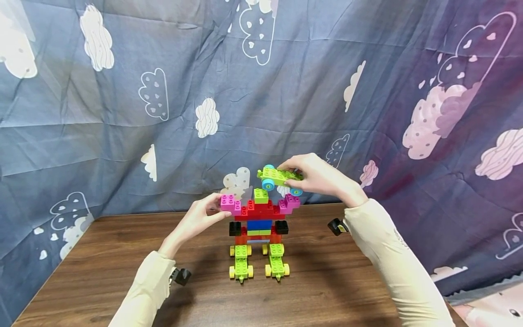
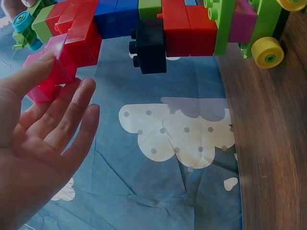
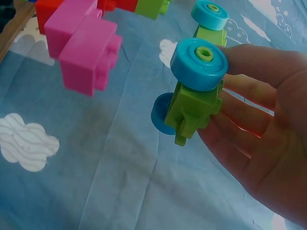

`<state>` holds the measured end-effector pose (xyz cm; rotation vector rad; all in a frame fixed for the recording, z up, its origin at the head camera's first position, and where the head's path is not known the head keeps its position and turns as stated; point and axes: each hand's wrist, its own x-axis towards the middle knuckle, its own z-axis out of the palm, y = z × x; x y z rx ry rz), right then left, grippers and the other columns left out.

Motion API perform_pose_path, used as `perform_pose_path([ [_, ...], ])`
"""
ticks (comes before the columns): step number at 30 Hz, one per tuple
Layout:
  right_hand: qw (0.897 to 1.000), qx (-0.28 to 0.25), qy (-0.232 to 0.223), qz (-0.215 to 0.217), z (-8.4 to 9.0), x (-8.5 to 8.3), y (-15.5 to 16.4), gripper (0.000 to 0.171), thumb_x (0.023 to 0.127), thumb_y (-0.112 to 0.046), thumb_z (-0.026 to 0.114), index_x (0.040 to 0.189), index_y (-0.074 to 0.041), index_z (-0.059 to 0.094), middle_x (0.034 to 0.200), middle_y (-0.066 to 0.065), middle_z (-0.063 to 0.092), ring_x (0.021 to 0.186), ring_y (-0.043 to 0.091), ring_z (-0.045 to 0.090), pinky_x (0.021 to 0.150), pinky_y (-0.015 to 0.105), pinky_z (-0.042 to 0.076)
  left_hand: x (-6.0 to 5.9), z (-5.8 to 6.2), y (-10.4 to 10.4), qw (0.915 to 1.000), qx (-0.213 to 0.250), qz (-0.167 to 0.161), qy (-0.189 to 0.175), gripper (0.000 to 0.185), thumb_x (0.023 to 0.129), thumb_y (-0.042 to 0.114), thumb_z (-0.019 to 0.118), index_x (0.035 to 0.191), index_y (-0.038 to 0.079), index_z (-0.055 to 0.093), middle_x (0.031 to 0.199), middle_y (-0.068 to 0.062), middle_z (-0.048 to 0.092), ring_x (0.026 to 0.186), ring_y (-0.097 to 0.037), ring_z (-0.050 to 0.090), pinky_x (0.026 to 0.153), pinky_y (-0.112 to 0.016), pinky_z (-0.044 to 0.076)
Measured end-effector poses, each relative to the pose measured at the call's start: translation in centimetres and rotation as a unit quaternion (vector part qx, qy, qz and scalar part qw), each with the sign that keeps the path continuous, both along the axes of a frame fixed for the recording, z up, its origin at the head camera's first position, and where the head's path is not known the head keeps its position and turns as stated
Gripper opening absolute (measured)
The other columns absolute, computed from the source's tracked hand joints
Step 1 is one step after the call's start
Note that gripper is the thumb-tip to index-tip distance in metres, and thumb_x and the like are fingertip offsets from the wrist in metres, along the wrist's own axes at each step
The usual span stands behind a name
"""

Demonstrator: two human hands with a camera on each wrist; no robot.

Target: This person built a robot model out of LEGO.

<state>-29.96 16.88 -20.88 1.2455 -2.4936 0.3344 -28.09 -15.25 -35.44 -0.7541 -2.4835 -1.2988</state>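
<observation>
A robot-like figure of toy building bricks stands on the table, with red bricks (image 1: 260, 210) across its shoulders and a lime green brick (image 1: 260, 196) on top. Pink bricks (image 1: 227, 202) step outward at its left end, and my left hand (image 1: 199, 217) pinches them between thumb and fingers. Matching pink bricks (image 3: 86, 62) form the other end, with no hand on them. Just above and right of the top brick, my right hand (image 1: 316, 175) holds a lime green wheeled base (image 1: 270, 173) with blue wheels (image 3: 199, 64). That base is apart from the figure.
Two lime green wheeled bases (image 1: 241, 261) with yellow wheels (image 2: 267, 52) form the figure's feet. Black bricks (image 1: 282, 226) stick out at the sides of its blue middle (image 1: 259, 225). Behind the wooden table (image 1: 323, 281) hangs a blue cloth (image 1: 180, 141) with cloud prints.
</observation>
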Motion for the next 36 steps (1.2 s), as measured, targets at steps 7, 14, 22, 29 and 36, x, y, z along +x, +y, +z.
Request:
perform_pose_path([
  [7, 1.0, 0.009, -0.005, 0.021, -0.3, 0.1, -1.4, 0.027, 0.086, -0.012, 0.074, 0.112, -0.006, 0.073, 0.097, 0.004, 0.074, 0.08, 0.017, 0.06, 0.075, 0.033, 0.054, 0.1, 0.1, 0.0, 1.0, 0.002, 0.003, 0.005, 0.041, 0.088, 0.017, 0.075, 0.125, 0.009, 0.06, 0.115, -0.011, 0.071, 0.095, -0.021, 0.072, 0.088, -0.039, 0.059],
  [14, 0.999, 0.021, -0.021, 0.032, -0.7, 0.0, -2.3, 0.027, 0.086, -0.013, 0.075, 0.113, -0.006, 0.072, 0.101, 0.005, 0.074, 0.084, 0.016, 0.063, 0.079, 0.033, 0.056, 0.2, 0.2, 0.2, 1.0, 0.0, 0.009, 0.004, 0.043, 0.087, 0.017, 0.076, 0.126, 0.009, 0.06, 0.116, -0.011, 0.071, 0.095, -0.023, 0.072, 0.089, -0.043, 0.059],
  [22, 0.998, 0.038, -0.031, 0.038, -1.1, -0.1, -3.5, 0.029, 0.087, -0.015, 0.074, 0.115, -0.007, 0.072, 0.108, 0.006, 0.074, 0.093, 0.017, 0.067, 0.089, 0.035, 0.057, 0.1, 0.1, 0.1, 1.0, -0.001, 0.008, 0.004, 0.043, 0.087, 0.019, 0.076, 0.126, 0.01, 0.06, 0.115, -0.01, 0.072, 0.093, -0.02, 0.072, 0.087, -0.034, 0.058],
  [29, 0.997, 0.038, -0.048, 0.038, -1.3, -0.3, -3.9, 0.028, 0.088, -0.014, 0.073, 0.115, -0.007, 0.072, 0.107, 0.006, 0.074, 0.092, 0.017, 0.067, 0.089, 0.035, 0.057, 0.1, 0.0, 0.1, 1.0, 0.0, 0.002, -0.001, 0.043, 0.088, 0.019, 0.075, 0.127, 0.01, 0.06, 0.115, -0.011, 0.071, 0.093, -0.02, 0.072, 0.087, -0.042, 0.059],
  [36, 0.997, 0.044, -0.054, 0.04, -1.3, -0.3, -4.0, 0.028, 0.089, -0.014, 0.073, 0.115, -0.007, 0.072, 0.107, 0.006, 0.074, 0.091, 0.016, 0.067, 0.089, 0.035, 0.057, 0.2, 0.1, 0.2, 1.0, 0.0, 0.003, -0.004, 0.043, 0.088, 0.018, 0.075, 0.127, 0.009, 0.06, 0.115, -0.011, 0.071, 0.093, -0.02, 0.072, 0.087, -0.041, 0.059],
])
